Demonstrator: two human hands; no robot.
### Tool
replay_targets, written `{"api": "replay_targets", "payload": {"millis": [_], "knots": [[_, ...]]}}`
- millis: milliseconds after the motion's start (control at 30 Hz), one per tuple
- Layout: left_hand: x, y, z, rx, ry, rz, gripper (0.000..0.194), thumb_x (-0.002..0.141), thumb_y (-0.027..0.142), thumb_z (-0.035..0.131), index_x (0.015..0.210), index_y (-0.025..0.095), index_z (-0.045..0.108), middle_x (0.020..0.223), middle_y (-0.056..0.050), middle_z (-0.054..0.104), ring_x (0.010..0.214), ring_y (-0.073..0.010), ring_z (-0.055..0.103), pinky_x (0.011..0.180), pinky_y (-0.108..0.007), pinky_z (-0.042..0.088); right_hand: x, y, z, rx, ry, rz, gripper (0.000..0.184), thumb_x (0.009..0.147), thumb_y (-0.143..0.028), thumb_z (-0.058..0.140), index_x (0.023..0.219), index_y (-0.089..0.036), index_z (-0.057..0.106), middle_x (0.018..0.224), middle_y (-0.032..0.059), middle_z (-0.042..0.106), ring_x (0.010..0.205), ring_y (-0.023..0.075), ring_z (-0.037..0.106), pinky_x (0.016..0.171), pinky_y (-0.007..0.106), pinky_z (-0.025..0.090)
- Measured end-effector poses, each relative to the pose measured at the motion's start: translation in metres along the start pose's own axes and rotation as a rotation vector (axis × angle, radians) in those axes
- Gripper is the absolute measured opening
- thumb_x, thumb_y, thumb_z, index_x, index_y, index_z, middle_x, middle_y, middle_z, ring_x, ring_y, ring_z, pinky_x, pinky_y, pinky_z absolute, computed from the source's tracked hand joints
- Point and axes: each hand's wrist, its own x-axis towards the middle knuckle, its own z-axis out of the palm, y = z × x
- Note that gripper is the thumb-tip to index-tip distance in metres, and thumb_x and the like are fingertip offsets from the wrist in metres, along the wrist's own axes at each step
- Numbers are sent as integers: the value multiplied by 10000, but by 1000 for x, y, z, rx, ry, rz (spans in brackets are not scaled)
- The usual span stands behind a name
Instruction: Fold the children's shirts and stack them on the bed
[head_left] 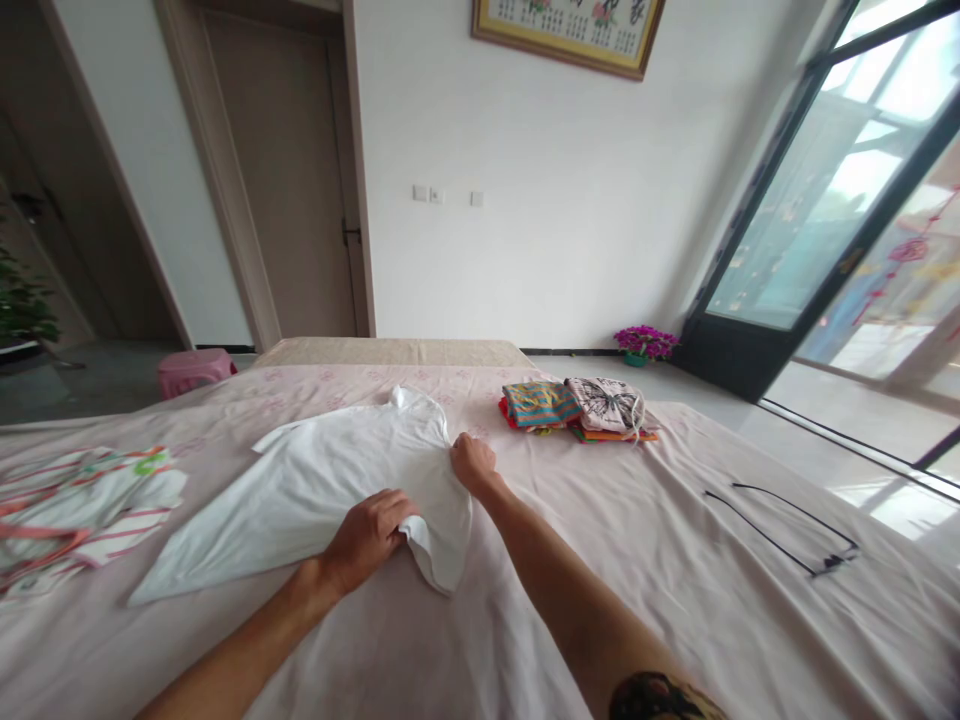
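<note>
A white T-shirt (322, 475) lies spread on the pink bed sheet (570, 560), its collar end to the right and its hem to the left. My left hand (371, 535) has its fingers curled on the near edge of the shirt, close to the near sleeve, pinching the cloth. At the far right edge of the shirt, by the shoulder, my right hand (472, 462) is closed in a pinch on the fabric. The fingertips of both hands are partly hidden.
Folded clothes (540, 405) and a folded butterfly-print garment (606, 403) sit in stacks at back right. Black-framed eyeglasses (825, 563) lie at right. Crumpled striped clothing (90, 510) lies at left. Beyond the bed are a pink stool (196, 372) and purple flowers (646, 342).
</note>
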Motion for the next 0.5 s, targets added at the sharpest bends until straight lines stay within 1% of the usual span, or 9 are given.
{"api": "replay_targets", "payload": {"millis": [100, 167, 267, 333, 367, 400, 433, 467, 500], "knots": [[9, 17, 10, -107, 45, -39, 279, 823, 51, 481, 953, 209, 671, 917, -44, 647, 942, -186, 595, 829, -281, 466, 5, 21, -21, -7, 7, -21, 107, 803, -188, 591, 836, -180, 693, 910, 131, 712, 938, 275, 652, 813, 347, 427], [14, 33, 19, -187, 31, -56, 311, 800, 34, 468, 948, 209, 678, 919, -44, 655, 940, -181, 602, 837, -276, 467, 4, 41, -39, -16, 22, -34, 102, 786, -184, 598, 809, -183, 698, 879, 124, 708, 914, 271, 649, 795, 340, 426], [23, 59, 28, -304, -81, -81, 318, 775, 42, 477, 918, 209, 706, 912, -43, 683, 921, -174, 624, 846, -271, 473, -1, 68, -61, -34, 27, -25, 55, 730, -167, 640, 727, -184, 692, 801, 105, 695, 867, 258, 642, 766, 321, 424], [30, 68, 22, -409, -207, -73, 320, 764, 79, 517, 962, 222, 723, 959, -33, 704, 934, -169, 640, 859, -265, 478, -2, 81, -72, -46, 21, -13, 35, 709, -169, 664, 684, -183, 683, 764, 94, 687, 841, 248, 638, 750, 310, 423], [33, 67, 16, -471, -276, -73, 337, 756, 107, 550, 1020, 229, 720, 992, -28, 709, 938, -169, 648, 852, -261, 485, -1, 84, -75, -51, 18, -8, 40, 716, -181, 666, 679, -182, 682, 760, 92, 686, 836, 244, 638, 747, 307, 424], [36, 62, 8, -530, -334, -84, 376, 745, 140, 583, 1089, 233, 704, 1024, -24, 710, 945, -171, 654, 843, -257, 493, 2, 86, -78, -56, 16, -6, 55, 735, -197, 660, 687, -182, 684, 768, 92, 688, 841, 242, 639, 748, 304, 425], [38, 51, -2, -585, -371, -113, 422, 739, 182, 614, 1153, 231, 680, 1056, -26, 710, 955, -176, 658, 834, -256, 501, 7, 85, -79, -62, 15, -5, 78, 763, -214, 644, 707, -181, 688, 787, 94, 691, 855, 240, 641, 754, 302, 427], [40, 35, -12, -621, -375, -167, 462, 743, 233, 632, 1204, 220, 652, 1074, -35, 710, 962, -185, 662, 826, -261, 510, 13, 83, -79, -70, 11, -8, 105, 795, -229, 619, 738, -181, 693, 815, 98, 697, 877, 239, 644, 764, 300, 430], [42, 13, -22, -626, -333, -229, 452, 758, 287, 632, 1202, 206, 651, 1090, -48, 712, 997, -200, 658, 855, -276, 509, 22, 79, -78, -81, 5, -12, 135, 827, -238, 588, 775, -180, 699, 849, 102, 702, 903, 239, 646, 778, 300, 434]]}}
